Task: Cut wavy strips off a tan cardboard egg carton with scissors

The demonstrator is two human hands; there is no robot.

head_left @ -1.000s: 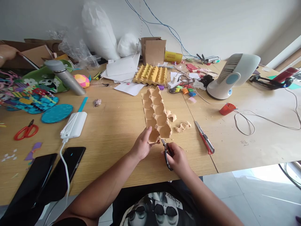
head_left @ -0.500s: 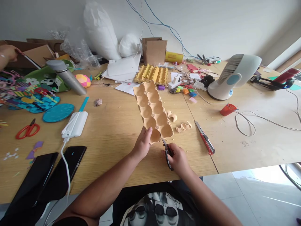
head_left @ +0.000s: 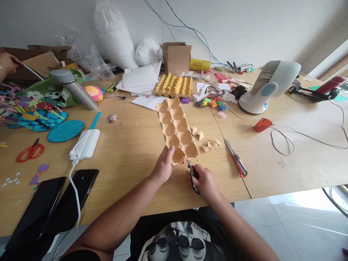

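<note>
A tan cardboard egg tray (head_left: 175, 127), two cups wide, is tilted up over the table. My left hand (head_left: 164, 165) grips its lower left corner, thumb on the upper face. Black-handled scissors (head_left: 193, 181) are in my right hand (head_left: 205, 182), fingers wrapped round the handles. Their blades reach the tray's near edge, between the two columns of cups; the tips are partly hidden by the cardboard. Torn tan cardboard scraps (head_left: 211, 145) lie just right of the tray. Farther right rests a red and black utility knife (head_left: 237, 159) with its blade out.
Yellow egg trays (head_left: 174, 85) and a cardboard box (head_left: 178, 59) stand at the back. On the right are a white fan (head_left: 269, 87) and a red cup (head_left: 262, 125). Orange-handled scissors (head_left: 30, 151), a power bank (head_left: 86, 144) and phones lie left. Another person's hand (head_left: 9, 64) shows far left.
The whole view has shifted slightly. The far end of the egg tray has dipped a little, while both hands keep their holds and the scissors stay at the near edge.
</note>
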